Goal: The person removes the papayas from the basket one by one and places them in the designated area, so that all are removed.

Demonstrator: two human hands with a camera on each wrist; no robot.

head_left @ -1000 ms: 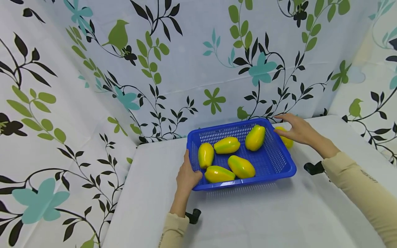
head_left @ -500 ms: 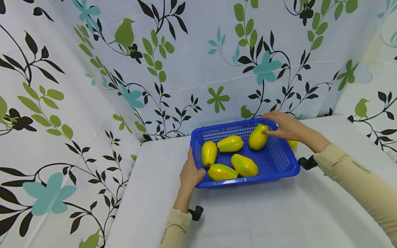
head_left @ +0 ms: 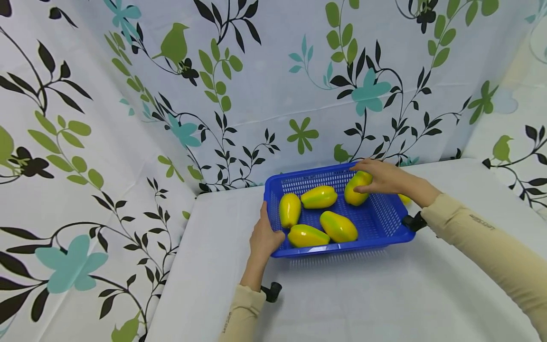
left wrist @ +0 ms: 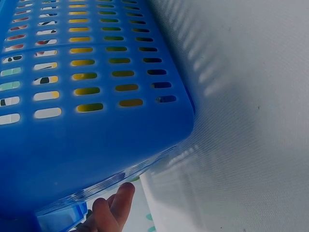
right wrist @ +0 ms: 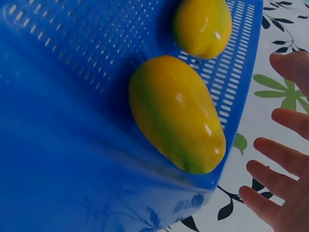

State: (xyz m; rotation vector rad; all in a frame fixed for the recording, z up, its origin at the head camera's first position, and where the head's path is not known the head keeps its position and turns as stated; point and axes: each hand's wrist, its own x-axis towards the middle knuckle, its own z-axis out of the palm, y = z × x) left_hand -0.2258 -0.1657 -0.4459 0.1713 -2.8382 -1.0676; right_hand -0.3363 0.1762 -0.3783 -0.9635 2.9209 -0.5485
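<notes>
Yellow papayas with green streaks lie in a blue perforated plastic basket (head_left: 372, 243); two of them are near the front, two at the left and back. My left hand (head_left: 261, 240) holds the basket's left side, thumb at the rim and fingers along the outer wall. In the left wrist view, fingertips (left wrist: 124, 193) show past the basket's corner. Over the back right part, my right hand (head_left: 382, 176) hovers with spread fingers around the back right papaya (head_left: 353, 194). In the right wrist view, those fingers (right wrist: 275, 150) stand apart from the papaya (right wrist: 176, 113), beyond the basket's edge.
Outside the basket's right side, another yellow fruit (head_left: 404, 199) shows partly behind the right forearm. The basket sits on a white table (head_left: 342, 299), close to a patterned curtain (head_left: 256, 95) at the back. Similar patterned cloth hangs at both sides.
My right hand has moved left from outside the basket's right rim to over the back right papaya. My left hand keeps its hold on the left side. The view has shifted slightly.
</notes>
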